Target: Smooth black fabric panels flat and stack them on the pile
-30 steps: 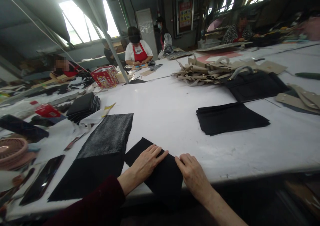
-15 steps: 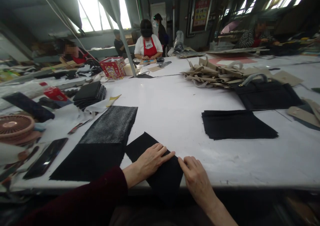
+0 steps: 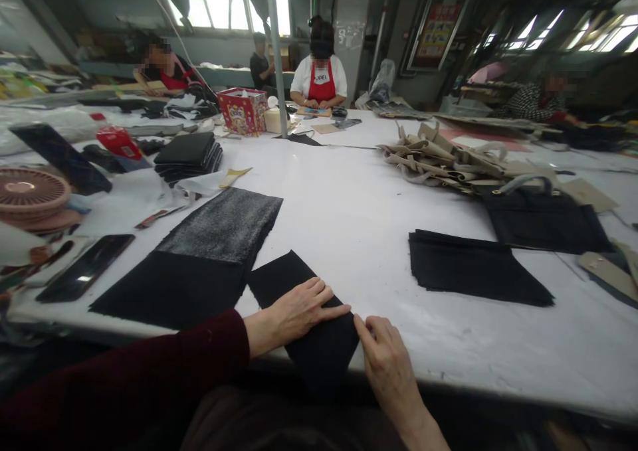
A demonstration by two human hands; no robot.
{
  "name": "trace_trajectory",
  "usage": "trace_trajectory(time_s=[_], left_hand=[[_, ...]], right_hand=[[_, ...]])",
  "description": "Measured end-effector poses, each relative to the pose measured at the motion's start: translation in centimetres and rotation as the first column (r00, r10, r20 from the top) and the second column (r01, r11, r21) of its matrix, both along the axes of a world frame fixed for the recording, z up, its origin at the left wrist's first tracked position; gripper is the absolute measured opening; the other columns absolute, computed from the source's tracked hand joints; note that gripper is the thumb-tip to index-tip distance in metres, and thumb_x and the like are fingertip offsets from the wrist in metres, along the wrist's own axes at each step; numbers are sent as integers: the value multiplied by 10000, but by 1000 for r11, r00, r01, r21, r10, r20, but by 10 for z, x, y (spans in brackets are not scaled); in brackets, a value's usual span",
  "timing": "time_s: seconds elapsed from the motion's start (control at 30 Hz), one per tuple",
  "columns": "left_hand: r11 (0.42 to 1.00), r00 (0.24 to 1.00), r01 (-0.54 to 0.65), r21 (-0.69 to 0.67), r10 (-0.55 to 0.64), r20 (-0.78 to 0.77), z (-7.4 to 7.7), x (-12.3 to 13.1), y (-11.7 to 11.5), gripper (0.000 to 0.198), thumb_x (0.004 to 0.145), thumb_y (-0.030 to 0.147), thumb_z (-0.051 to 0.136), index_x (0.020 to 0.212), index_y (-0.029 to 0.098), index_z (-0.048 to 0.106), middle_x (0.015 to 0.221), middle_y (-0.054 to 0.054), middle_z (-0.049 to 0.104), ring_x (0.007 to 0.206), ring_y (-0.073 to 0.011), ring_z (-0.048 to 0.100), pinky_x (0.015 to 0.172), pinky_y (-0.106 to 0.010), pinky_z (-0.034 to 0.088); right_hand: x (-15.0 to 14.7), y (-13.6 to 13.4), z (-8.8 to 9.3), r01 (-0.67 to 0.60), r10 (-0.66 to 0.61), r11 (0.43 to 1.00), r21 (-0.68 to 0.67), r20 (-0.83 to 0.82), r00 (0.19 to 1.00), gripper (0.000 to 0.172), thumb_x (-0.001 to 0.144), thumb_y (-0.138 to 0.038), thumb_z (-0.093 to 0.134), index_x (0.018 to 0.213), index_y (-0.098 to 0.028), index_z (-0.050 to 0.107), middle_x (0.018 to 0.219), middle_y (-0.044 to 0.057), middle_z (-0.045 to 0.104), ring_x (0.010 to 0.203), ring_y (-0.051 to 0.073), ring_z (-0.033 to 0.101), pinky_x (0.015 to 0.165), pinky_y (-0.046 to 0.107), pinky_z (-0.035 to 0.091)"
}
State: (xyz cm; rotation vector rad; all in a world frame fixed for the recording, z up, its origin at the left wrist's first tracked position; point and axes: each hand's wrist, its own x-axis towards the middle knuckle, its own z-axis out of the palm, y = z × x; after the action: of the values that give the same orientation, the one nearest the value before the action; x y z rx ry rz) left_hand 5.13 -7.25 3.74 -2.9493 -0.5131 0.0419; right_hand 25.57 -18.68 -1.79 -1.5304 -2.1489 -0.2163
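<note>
Black piece: a dark flat sheet (image 3: 326, 348) is lying aslant under both hands, its near corner hanging over the front edge of the table (image 3: 339, 198)
Left hand: the left hand (image 3: 299, 311) is spreading flat on the sheet, pressing it down without closing
Right hand: the right hand (image 3: 389, 355) is curling its fingers, the forefinger touching the sheet's right-hand edge; whether it is pinching cannot be told
Front edge: the left stack (image 3: 169, 288) is reaching close to it, and its border is coming so near the sheet's left corner that contact cannot be judged
Open room: bare white surface is stretching ahead of the hands and across to the right stack (image 3: 473, 268), which is lying well apart from the sheet
Count: one sheet is resting under two hands; three black stacks are showing, the third (image 3: 189, 155) sitting farther back; one black bag (image 3: 543, 222), one pink fan (image 3: 30, 192) and at least four co-workers are appearing
Lettering: an apron (image 3: 322, 82) is showing "ODEL", its first letter unclear; the poster (image 3: 438, 32) and patterned red box (image 3: 244, 109) are bearing print too blurred to read
</note>
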Motion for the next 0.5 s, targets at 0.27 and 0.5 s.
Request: trace_trajectory(time_s=[0.27, 0.5], left_hand=[[1000, 1000, 6, 10, -6, 12, -5, -1, 0, 623, 908, 99, 509, 1466, 314, 336, 1088, -64, 546, 987, -227, 517, 921, -351, 394], [1000, 1000, 4, 10, -4, 9, -4, 0, 1, 614, 915, 112, 500, 1469, 315, 331, 1108, -77, 543, 1009, -241, 514, 921, -364, 402]], right_hand=[[2, -4, 1, 2, -2, 1000, -3, -24, 1000, 353, 958, -24, 352, 1225, -80, 575, 921, 100, 535, 854, 208, 482, 744, 359, 453], [8, -14, 1, 17, -17, 1000, -12, -59, 998, 355, 957, -51, 359, 1219, -123, 588, 957, 103, 565, 860, 208, 518, 754, 365, 464]])
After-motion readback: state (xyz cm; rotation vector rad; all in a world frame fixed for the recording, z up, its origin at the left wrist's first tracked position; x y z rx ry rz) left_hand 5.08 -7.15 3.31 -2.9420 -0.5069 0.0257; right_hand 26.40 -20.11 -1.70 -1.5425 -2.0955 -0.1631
